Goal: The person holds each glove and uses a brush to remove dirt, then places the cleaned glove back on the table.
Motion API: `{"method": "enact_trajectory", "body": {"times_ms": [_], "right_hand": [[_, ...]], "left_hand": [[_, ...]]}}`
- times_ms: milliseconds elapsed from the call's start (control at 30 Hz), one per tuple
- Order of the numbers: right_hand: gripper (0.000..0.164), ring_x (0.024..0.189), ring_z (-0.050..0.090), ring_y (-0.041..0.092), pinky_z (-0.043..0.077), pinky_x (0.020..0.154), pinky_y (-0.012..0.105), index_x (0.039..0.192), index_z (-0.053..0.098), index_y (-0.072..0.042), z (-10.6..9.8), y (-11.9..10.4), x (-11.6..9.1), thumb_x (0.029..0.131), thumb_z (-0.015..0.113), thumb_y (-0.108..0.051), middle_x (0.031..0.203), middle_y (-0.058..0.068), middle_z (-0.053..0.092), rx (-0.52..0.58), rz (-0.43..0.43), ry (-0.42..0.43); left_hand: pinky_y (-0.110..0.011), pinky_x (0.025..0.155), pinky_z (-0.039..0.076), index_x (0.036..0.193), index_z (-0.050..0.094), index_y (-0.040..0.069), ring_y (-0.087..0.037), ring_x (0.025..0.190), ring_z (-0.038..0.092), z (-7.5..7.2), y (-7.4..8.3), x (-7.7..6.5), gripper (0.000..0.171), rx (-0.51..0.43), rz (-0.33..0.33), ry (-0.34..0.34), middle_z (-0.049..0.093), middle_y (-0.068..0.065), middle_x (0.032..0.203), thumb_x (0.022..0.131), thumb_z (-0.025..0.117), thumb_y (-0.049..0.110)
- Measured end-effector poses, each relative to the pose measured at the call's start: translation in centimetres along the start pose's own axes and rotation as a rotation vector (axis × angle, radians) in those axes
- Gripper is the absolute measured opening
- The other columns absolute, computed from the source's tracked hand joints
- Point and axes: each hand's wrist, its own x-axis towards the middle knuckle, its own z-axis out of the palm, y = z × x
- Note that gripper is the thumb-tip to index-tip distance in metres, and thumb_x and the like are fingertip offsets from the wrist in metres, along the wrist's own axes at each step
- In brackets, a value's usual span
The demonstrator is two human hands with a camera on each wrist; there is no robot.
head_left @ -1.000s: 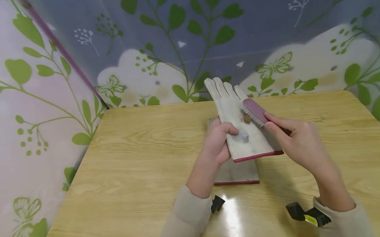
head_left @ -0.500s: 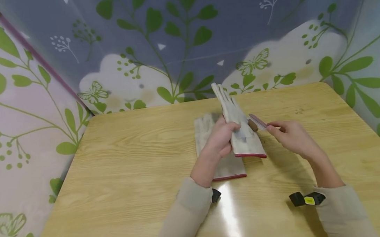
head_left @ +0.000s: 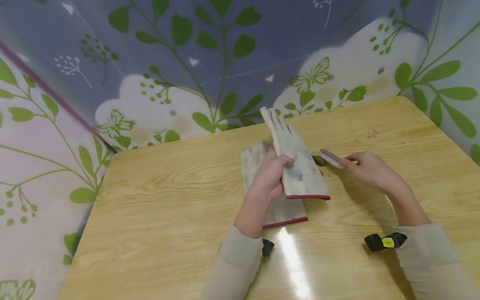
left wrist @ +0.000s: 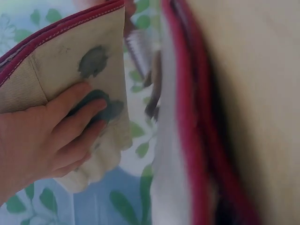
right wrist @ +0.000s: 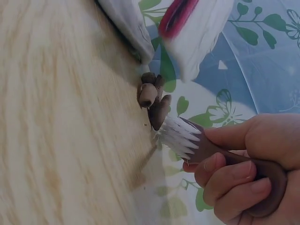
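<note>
My left hand (head_left: 269,173) grips a pale work glove (head_left: 305,181) with a red-bound cuff, thumb across its upper face. Grey-blue stains mark this glove, and its fingers point up and away from me. In the left wrist view, my fingers (left wrist: 77,124) lie across the other side of the glove over a dark stain. My right hand (head_left: 369,169) holds a small brush (head_left: 331,159) with a pinkish-brown back and white bristles. Brown lumps (right wrist: 152,98) sit at the bristle tips in the right wrist view. The held glove's right edge partly hides them in the head view.
A second pale glove (head_left: 289,210) with a red cuff edge lies on the wooden table (head_left: 178,214), partly under the held one. Small dark crumbs (head_left: 330,175) are near the lumps. A leaf-patterned wall covering (head_left: 174,95) stands behind the table.
The brush has come off the glove's face to its right side. The held glove has tilted, and the brown lump that overlapped it now shows past its right edge. The head view has shifted.
</note>
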Motion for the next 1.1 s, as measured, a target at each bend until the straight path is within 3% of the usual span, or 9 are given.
{"method": "enact_trajectory", "body": {"times_ms": [200,300,433,667,767,833,967,1100], "right_hand": [[0.059,0.085,0.052,0.029,0.041,0.066,0.036,0.127,0.049,0.013,0.0,-0.8,0.6,0.100,0.035,-0.038,0.114,0.029,0.058,-0.004,-0.007,-0.020],[0.062,0.089,0.055,0.031,0.043,0.067,0.037,0.129,0.047,0.013,-0.1,-1.2,0.7,0.099,0.037,-0.041,0.116,0.031,0.057,-0.003,-0.011,-0.025],[0.068,0.095,0.057,0.034,0.046,0.067,0.037,0.131,0.045,0.013,0.0,-1.6,0.8,0.097,0.041,-0.046,0.118,0.032,0.056,0.006,-0.015,-0.021],[0.069,0.088,0.055,0.030,0.045,0.061,0.032,0.137,0.037,0.011,0.7,-1.4,0.4,0.096,0.044,-0.044,0.114,0.031,0.056,0.127,-0.008,0.003],[0.068,0.072,0.051,0.023,0.043,0.054,0.032,0.139,0.033,0.011,0.8,-1.2,-0.1,0.098,0.040,-0.043,0.102,0.027,0.056,0.180,-0.001,0.011],[0.068,0.058,0.045,0.018,0.040,0.047,0.032,0.140,0.029,0.012,0.7,-1.2,-0.4,0.099,0.037,-0.042,0.084,0.020,0.055,0.224,-0.005,0.008],[0.065,0.044,0.037,0.013,0.037,0.040,0.033,0.139,0.026,0.013,0.3,-1.3,-0.5,0.101,0.032,-0.039,0.063,0.007,0.043,0.280,-0.038,-0.003],[0.059,0.047,0.040,0.014,0.040,0.042,0.034,0.135,0.028,0.010,0.3,-1.9,0.0,0.101,0.029,-0.038,0.066,0.008,0.044,0.285,-0.050,-0.022]], "left_hand": [[-0.046,0.104,0.035,0.142,0.029,0.011,-0.030,0.123,0.044,-3.3,3.2,-1.8,0.060,-0.018,0.078,0.078,0.043,-0.015,0.137,0.085,0.039,-0.004],[-0.045,0.102,0.037,0.141,0.031,0.009,-0.028,0.119,0.047,-5.6,4.9,-2.9,0.059,-0.027,0.129,0.093,0.046,-0.015,0.135,0.084,0.039,-0.004],[-0.043,0.100,0.039,0.142,0.030,0.011,-0.026,0.118,0.048,-8.9,6.5,-5.1,0.058,0.021,0.136,0.111,0.046,-0.013,0.133,0.086,0.039,-0.003],[-0.040,0.092,0.046,0.145,0.026,0.010,-0.027,0.116,0.049,-14.7,6.7,-8.1,0.054,0.239,0.052,0.158,0.045,-0.015,0.130,0.093,0.039,0.003],[-0.041,0.087,0.049,0.144,0.025,0.008,-0.028,0.111,0.052,-16.6,6.1,-8.7,0.052,0.350,-0.027,0.207,0.046,-0.017,0.128,0.094,0.040,0.005],[-0.042,0.083,0.051,0.144,0.024,0.008,-0.030,0.109,0.054,-17.5,5.7,-8.8,0.052,0.434,-0.073,0.232,0.047,-0.018,0.127,0.095,0.040,0.007],[-0.042,0.083,0.051,0.144,0.020,0.005,-0.032,0.108,0.052,-18.5,5.6,-8.9,0.053,0.586,-0.084,0.245,0.043,-0.019,0.127,0.095,0.039,0.009],[-0.040,0.082,0.050,0.139,0.025,-0.001,-0.032,0.106,0.050,-19.0,6.0,-9.4,0.051,0.741,-0.065,0.260,0.042,-0.019,0.124,0.091,0.043,0.006]]}}
